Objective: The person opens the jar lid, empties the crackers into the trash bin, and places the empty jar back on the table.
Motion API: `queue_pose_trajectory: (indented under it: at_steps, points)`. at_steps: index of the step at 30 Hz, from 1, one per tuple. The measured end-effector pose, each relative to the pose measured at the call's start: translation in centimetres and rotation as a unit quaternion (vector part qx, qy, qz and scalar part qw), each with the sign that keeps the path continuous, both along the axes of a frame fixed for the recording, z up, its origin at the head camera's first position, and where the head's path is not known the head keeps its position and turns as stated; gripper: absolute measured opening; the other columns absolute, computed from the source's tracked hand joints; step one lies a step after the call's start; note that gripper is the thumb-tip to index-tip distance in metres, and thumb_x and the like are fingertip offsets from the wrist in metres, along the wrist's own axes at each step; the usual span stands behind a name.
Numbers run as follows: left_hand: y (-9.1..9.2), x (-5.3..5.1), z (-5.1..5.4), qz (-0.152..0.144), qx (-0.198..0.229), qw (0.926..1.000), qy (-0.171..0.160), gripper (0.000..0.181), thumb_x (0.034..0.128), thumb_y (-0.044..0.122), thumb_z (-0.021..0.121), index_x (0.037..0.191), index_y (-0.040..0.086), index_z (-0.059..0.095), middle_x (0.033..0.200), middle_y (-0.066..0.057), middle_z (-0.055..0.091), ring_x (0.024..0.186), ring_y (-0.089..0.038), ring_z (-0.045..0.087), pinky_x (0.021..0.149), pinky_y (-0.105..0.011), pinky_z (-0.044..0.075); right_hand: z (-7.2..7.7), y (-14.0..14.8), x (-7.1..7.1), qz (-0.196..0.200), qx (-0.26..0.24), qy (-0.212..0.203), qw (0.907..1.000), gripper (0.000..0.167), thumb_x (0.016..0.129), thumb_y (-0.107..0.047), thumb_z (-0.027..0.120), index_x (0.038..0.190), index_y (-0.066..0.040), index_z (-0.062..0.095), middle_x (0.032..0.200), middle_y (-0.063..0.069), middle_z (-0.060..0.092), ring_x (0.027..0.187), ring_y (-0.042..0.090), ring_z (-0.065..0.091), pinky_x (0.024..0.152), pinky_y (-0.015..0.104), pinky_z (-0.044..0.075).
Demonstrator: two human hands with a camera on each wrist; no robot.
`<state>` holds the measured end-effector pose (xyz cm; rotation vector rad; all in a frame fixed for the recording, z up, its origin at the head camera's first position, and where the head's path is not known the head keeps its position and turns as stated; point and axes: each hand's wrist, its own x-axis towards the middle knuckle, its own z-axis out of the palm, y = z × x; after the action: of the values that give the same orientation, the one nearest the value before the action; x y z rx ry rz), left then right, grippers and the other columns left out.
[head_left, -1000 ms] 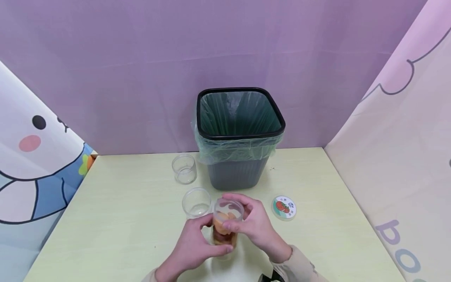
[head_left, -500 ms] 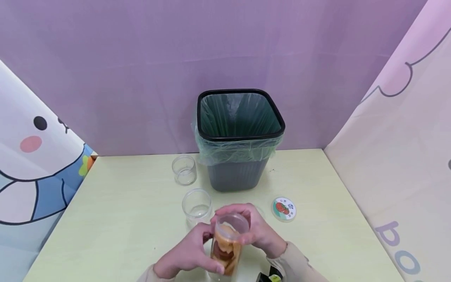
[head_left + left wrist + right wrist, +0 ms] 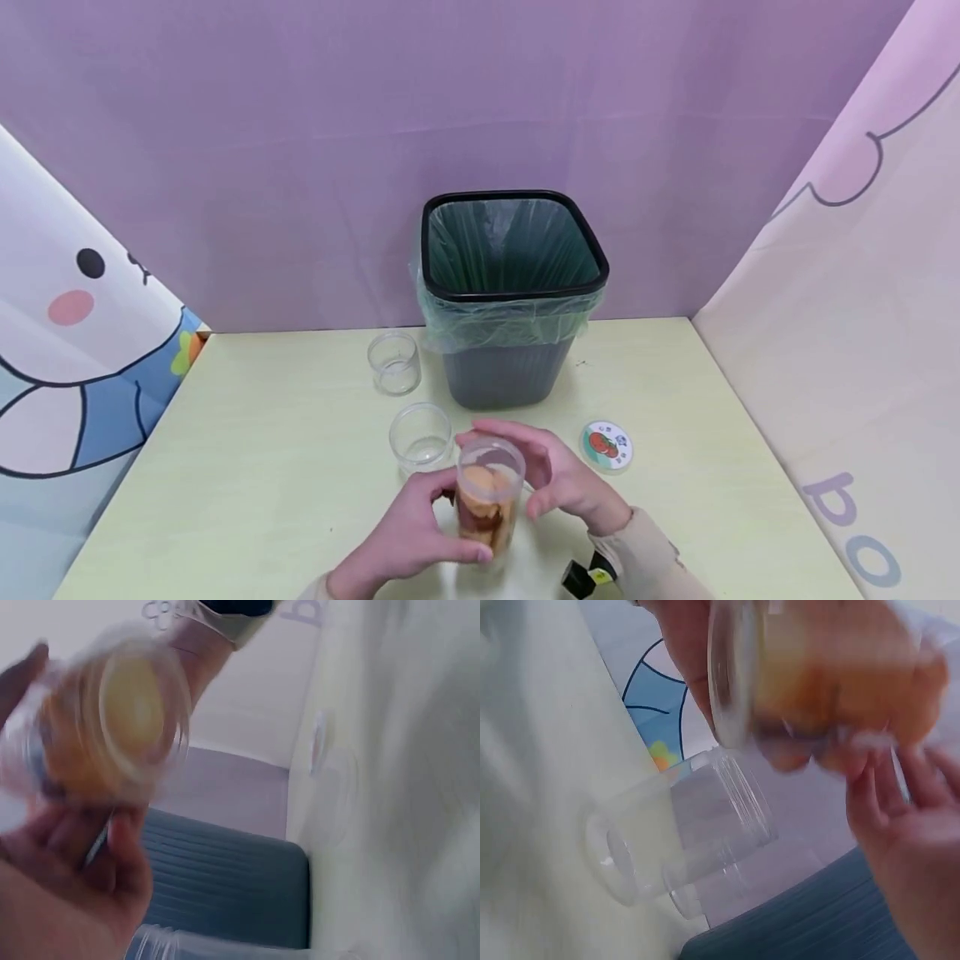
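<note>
My left hand (image 3: pixel 408 529) grips a clear plastic jar (image 3: pixel 487 521) filled with orange and brown pieces, holding it slightly tilted above the table. The thumb lies across its near side. My right hand (image 3: pixel 558 479) is beside the jar's upper right, its fingers loosely bent behind the rim and its thumb apart from the wall. Blurred in the right wrist view, the jar (image 3: pixel 817 675) appears with the right hand (image 3: pixel 915 832) close by; whether those fingertips touch it I cannot tell. Just behind the left hand stands an empty clear jar (image 3: pixel 420 437).
Another clear jar (image 3: pixel 393 364) stands farther back. A grey bin (image 3: pixel 506 375) with a black rim and green liner is at the back middle. A round lid with a tomato-like picture (image 3: pixel 606 446) lies at right. In the left wrist view, a transparent disc (image 3: pixel 335 795) lies near it.
The filled jar was lowered toward me and tipped, then came back up a little. My right hand, earlier gripping its rim, has loosened and moved slightly right.
</note>
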<state>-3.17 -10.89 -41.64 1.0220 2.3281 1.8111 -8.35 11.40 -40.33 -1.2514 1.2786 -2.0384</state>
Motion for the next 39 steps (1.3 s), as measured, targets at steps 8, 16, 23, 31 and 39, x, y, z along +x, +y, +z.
queue_pose_trajectory:
  at_steps: [8, 16, 23, 31, 39]
  points:
    - [2.0, 0.8, -0.3, 0.267, -0.050, 0.9622, -0.013, 0.070, 0.0621, 0.039, 0.095, 0.121, 0.022, 0.062, 0.111, 0.016, 0.062, 0.094, -0.008, 0.056, 0.077, -0.034, 0.048, -0.1, -1.6, 2.1, -0.282, 0.069, -0.007, 0.9571, 0.080, 0.087, -0.031, 0.079, 0.149, -0.001, 0.039, 0.140, 0.020, 0.050, 0.128, 0.026, 0.050, 0.110, 0.032, 0.036]
    - [2.9, 1.0, -0.3, 0.285, -0.079, 0.9553, 0.009, 0.070, 0.0578, 0.036, 0.096, 0.117, 0.021, 0.063, 0.107, 0.015, 0.059, 0.092, -0.008, 0.055, 0.078, -0.034, 0.050, 1.0, -3.6, 4.1, -0.384, 0.124, -0.064, 0.9130, 0.075, 0.075, -0.016, 0.088, 0.141, -0.013, 0.051, 0.129, 0.012, 0.060, 0.114, 0.036, 0.056, 0.097, 0.032, 0.046]
    - [1.9, 0.7, -0.1, 0.169, -0.034, 0.9844, -0.034, 0.062, 0.0642, 0.033, 0.094, 0.117, 0.032, 0.062, 0.107, 0.016, 0.064, 0.093, -0.011, 0.057, 0.080, -0.031, 0.047, 1.2, -2.9, 3.5, -0.300, 0.073, -0.085, 0.9473, 0.066, 0.080, -0.014, 0.084, 0.134, 0.004, 0.050, 0.121, 0.015, 0.062, 0.108, 0.025, 0.059, 0.093, 0.033, 0.049]
    - [-0.1, -1.0, 0.0, -0.077, 0.024, 0.9955, -0.049, 0.056, 0.0710, 0.017, 0.089, 0.121, 0.014, 0.064, 0.112, 0.002, 0.067, 0.102, -0.015, 0.061, 0.090, -0.033, 0.050, 0.9, -1.3, 1.6, -0.087, 0.022, -0.032, 0.9955, 0.063, 0.084, -0.024, 0.079, 0.133, 0.005, 0.051, 0.126, 0.010, 0.059, 0.112, 0.022, 0.055, 0.100, 0.035, 0.044]
    - [-0.2, -0.9, -0.2, -0.033, 0.023, 0.9991, -0.016, 0.060, 0.0698, 0.020, 0.091, 0.122, 0.015, 0.063, 0.111, 0.003, 0.068, 0.099, -0.014, 0.061, 0.085, -0.034, 0.050, 0.7, -0.6, 1.4, -0.056, -0.003, -0.059, 0.9967, 0.078, 0.088, -0.020, 0.076, 0.151, -0.001, 0.033, 0.140, 0.012, 0.049, 0.127, 0.022, 0.048, 0.107, 0.033, 0.039]
